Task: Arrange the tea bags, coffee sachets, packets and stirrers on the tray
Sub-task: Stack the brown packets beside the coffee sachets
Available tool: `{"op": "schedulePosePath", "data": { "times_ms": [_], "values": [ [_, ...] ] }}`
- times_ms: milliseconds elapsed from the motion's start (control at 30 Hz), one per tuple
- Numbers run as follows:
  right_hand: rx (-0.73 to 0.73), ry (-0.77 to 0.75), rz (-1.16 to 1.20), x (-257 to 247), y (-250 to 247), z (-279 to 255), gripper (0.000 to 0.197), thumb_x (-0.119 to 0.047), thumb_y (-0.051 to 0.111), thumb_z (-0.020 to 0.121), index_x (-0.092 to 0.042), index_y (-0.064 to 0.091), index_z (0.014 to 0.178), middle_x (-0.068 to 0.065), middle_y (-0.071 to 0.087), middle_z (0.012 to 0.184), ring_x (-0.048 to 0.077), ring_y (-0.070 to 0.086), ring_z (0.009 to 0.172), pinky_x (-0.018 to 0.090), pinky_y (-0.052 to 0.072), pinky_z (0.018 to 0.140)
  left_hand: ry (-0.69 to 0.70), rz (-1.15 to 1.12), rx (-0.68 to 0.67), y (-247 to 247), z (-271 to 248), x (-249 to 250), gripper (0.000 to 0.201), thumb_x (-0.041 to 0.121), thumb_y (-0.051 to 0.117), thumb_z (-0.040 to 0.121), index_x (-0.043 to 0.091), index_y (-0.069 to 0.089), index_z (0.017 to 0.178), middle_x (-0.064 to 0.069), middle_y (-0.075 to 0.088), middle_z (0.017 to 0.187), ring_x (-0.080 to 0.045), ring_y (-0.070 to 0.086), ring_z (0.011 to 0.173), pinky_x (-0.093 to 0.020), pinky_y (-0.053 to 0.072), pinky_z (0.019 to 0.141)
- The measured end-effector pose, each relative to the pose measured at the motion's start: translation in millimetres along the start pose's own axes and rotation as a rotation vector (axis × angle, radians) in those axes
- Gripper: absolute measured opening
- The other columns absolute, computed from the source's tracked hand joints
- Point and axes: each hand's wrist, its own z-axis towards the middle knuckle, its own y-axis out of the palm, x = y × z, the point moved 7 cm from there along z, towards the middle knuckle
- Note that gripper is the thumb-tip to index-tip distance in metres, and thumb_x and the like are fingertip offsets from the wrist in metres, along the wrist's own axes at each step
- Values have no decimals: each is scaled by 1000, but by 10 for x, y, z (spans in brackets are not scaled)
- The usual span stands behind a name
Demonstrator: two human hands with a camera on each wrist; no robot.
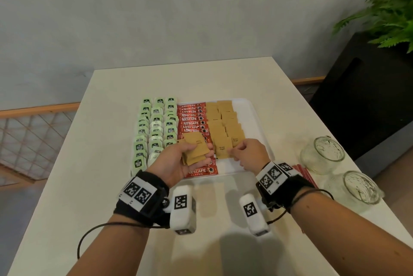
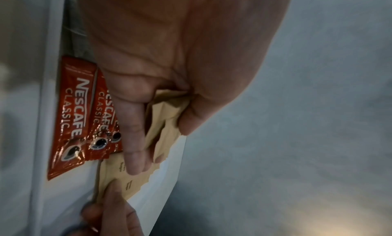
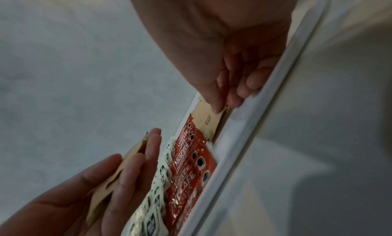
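Note:
A white tray (image 1: 252, 119) holds columns of green tea bags (image 1: 154, 128), red Nescafe sachets (image 1: 192, 119) and brown sugar packets (image 1: 221, 117). My left hand (image 1: 201, 151) hovers over the near end of the red column and grips a small stack of brown packets (image 1: 195, 148), thumb on top; the stack (image 2: 167, 115) also shows in the left wrist view. My right hand (image 1: 234, 150) pinches the near edge of one brown packet (image 1: 222, 148) lying at the near end of the brown columns. The right wrist view shows that pinch on the packet (image 3: 207, 117) beside the tray rim (image 3: 254, 130).
Two glass jars (image 1: 323, 155) (image 1: 359, 188) lie on the table right of the tray. A flat red stack of sticks (image 1: 306, 174) sits beside my right wrist. A black cabinet (image 1: 357, 97) and a green plant (image 1: 388, 12) stand past the table's right edge.

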Motion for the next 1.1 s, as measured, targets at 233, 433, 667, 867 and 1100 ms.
{"op": "schedulePosePath", "data": {
  "times_ms": [233,433,667,867,1100],
  "values": [
    [-60,-95,320,-245,-137,-285,26,-39,60,93,-14,64,93,2,67,89,13,51,63,28,43,61,66,117,51,104,-10,-97,25,-4,59,91,0,62,115,-19,72,109,-33,72,94,-38,61,73],
    [-240,-250,338,-599,-255,-565,21,-27,67,90,-18,67,109,-2,59,81,2,48,52,15,40,51,185,468,40,291,-23,-121,20,5,64,91,7,68,111,-10,74,99,-19,72,81,-30,61,68],
    [-296,-264,303,-588,-389,-637,6,-12,72,85,-8,70,90,-12,58,54,3,45,45,13,34,44,238,527,22,382,-78,-4,19,21,67,91,9,70,106,-5,70,83,-11,64,69,-26,57,61],
    [-193,-182,586,-503,-529,-592,14,-16,72,86,-9,65,95,0,67,69,13,56,58,22,45,56,133,437,-2,446,-116,-253,39,38,69,87,10,67,114,0,68,89,-10,62,71,-25,54,61],
    [-151,-170,440,-357,-446,-623,11,-24,74,85,-17,66,82,2,60,80,11,51,69,25,44,65,189,398,83,530,-50,-257,21,28,68,91,10,70,100,-3,68,83,-7,63,67,-24,53,58]
  ]
}}
